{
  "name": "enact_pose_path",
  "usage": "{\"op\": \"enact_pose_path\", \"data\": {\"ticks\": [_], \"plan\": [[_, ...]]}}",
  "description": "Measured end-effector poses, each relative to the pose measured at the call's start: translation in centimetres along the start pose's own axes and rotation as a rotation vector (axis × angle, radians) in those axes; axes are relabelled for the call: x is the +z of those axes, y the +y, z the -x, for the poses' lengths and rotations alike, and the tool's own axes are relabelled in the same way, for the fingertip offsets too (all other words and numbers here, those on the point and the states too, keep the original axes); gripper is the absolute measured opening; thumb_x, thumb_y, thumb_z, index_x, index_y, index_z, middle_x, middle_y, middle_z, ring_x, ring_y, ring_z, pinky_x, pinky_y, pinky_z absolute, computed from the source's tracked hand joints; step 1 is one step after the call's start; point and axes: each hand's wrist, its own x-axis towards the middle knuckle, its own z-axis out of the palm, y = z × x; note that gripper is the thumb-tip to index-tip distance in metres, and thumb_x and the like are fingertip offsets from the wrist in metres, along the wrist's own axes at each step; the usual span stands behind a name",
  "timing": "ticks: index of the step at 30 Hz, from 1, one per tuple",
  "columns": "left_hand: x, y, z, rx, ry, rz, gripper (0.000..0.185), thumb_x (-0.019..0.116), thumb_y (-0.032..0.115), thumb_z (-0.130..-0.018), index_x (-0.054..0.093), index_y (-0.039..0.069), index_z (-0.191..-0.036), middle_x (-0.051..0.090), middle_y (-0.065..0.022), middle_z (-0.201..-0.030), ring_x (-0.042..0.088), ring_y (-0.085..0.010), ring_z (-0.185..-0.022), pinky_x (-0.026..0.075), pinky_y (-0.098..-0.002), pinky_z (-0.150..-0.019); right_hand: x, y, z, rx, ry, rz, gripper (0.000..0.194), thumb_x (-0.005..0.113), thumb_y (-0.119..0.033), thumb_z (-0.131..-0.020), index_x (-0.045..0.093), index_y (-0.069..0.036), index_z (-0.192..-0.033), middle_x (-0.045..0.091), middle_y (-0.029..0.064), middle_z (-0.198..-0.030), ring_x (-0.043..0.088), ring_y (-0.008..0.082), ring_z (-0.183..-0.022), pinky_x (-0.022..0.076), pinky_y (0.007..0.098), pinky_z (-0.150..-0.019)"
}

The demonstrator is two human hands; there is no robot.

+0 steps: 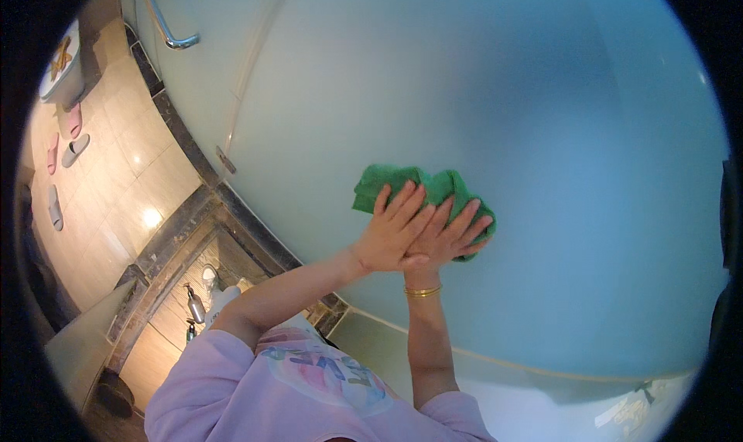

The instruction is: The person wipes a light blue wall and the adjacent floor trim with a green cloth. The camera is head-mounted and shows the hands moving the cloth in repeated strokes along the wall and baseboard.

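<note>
A folded green cloth (395,178) lies flat against a large frosted glass panel (522,122). My left hand (395,233) presses on it with spread fingers, its palm edge overlapping my right hand. My right hand (450,233), with gold-coloured bangles (422,292) at the wrist, also presses on the cloth, fingers spread towards its right end. Neither hand's fingers are closed around the cloth; both rest on top of it.
A metal door handle (174,40) and a small metal fitting (225,160) are on the glass. Dark stone edging (186,128) runs along its base. Pump bottles (195,305) stand near my foot. Slippers (75,150) lie on the tiled floor by a white toilet (64,76).
</note>
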Motion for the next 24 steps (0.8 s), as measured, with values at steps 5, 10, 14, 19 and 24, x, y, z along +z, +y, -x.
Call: {"op": "enact_pose_path", "data": {"ticks": [5, 10, 14, 19, 24], "plan": [[-5.5, -5.5, -3.5, -0.04, 0.079, -0.001, 0.075, 0.033, 0.055, -0.083, 0.019, 0.004, -0.136, 0.015, -0.0219, -0.14, 0.011, -0.0385, -0.13, 0.003, -0.0519, -0.102, 1.3, -6.4, -6.3, -0.106, -0.05, 0.024, 0.037, 0.042, -0.034, -0.087, 0.042, -0.021, -0.121, 0.03, 0.0074, -0.137, 0.02, 0.0314, -0.129, 0.0127, 0.0551, -0.1], [-11.5, -10.8, -5.9, -0.133, 0.09, -0.028, 0.077, 0.03, 0.054, -0.083, 0.015, 0.0, -0.136, 0.012, -0.0197, -0.141, 0.006, -0.0384, -0.131, 0.003, -0.049, -0.103, 2.8, -13.5, -11.7, -0.219, -0.09, 0.005, 0.039, 0.043, -0.033, -0.085, 0.044, -0.02, -0.122, 0.026, 0.0055, -0.139, 0.022, 0.0265, -0.129, 0.0149, 0.0507, -0.101], [-14.4, -14.4, -6.5, -0.229, 0.109, -0.072, 0.076, 0.027, 0.054, -0.084, 0.014, 0.0, -0.136, 0.012, -0.0196, -0.141, 0.005, -0.038, -0.131, 0.005, -0.047, -0.104, 4.5, -18.3, -14.1, -0.276, -0.049, -0.034, 0.04, 0.044, -0.032, -0.083, 0.044, -0.02, -0.121, 0.023, 0.0052, -0.14, 0.021, 0.024, -0.129, 0.0133, 0.0491, -0.102], [-16.2, -15.8, -6.1, -0.334, 0.136, -0.094, 0.076, 0.022, 0.055, -0.085, 0.012, -0.002, -0.135, 0.012, -0.0197, -0.141, 0.005, -0.0371, -0.131, 0.006, -0.0444, -0.105, 4.8, -20.8, -14.7, -0.351, -0.065, -0.109, 0.038, 0.045, -0.03, -0.081, 0.048, -0.019, -0.117, 0.023, 0.0044, -0.141, 0.02, 0.0208, -0.13, 0.0101, 0.0464, -0.104], [-13.8, -12.9, -4.9, -0.413, 0.152, 0.035, 0.079, 0.02, 0.057, -0.085, 0.01, -0.003, -0.135, 0.007, -0.0216, -0.141, 0.001, -0.0378, -0.131, 0.003, -0.0444, -0.105, 3.3, -18.2, -13.0, -0.405, -0.191, -0.192, 0.035, 0.043, -0.029, -0.082, 0.05, -0.02, -0.115, 0.025, 0.0024, -0.14, 0.02, 0.0181, -0.13, 0.0033, 0.0434, -0.105]]}}
